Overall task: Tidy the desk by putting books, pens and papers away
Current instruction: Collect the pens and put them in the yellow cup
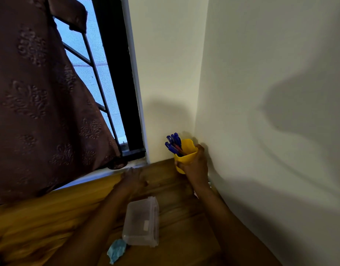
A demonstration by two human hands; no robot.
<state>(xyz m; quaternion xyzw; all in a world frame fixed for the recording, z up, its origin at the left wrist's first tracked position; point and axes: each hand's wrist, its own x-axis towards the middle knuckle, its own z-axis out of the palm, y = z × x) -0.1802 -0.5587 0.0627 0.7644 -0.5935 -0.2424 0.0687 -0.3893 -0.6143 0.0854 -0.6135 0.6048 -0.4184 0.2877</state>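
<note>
A yellow cup point(186, 150) holding several blue pens point(173, 143) is in the far right corner of the wooden desk point(50, 217), close to the wall. My right hand point(196, 166) grips the cup from its right side, fingers wrapped round it. Whether the cup's base touches the desk is hidden by the hand. My left hand point(131, 180) lies blurred and flat over the desk near the window sill, fingers stretched out and holding nothing.
A clear plastic box point(141, 222) lies on the desk between my forearms, with a crumpled blue paper point(116, 250) at its near end. A brown curtain point(37, 102) hangs over the window point(88, 60) at left. Cream walls meet in the corner behind the cup.
</note>
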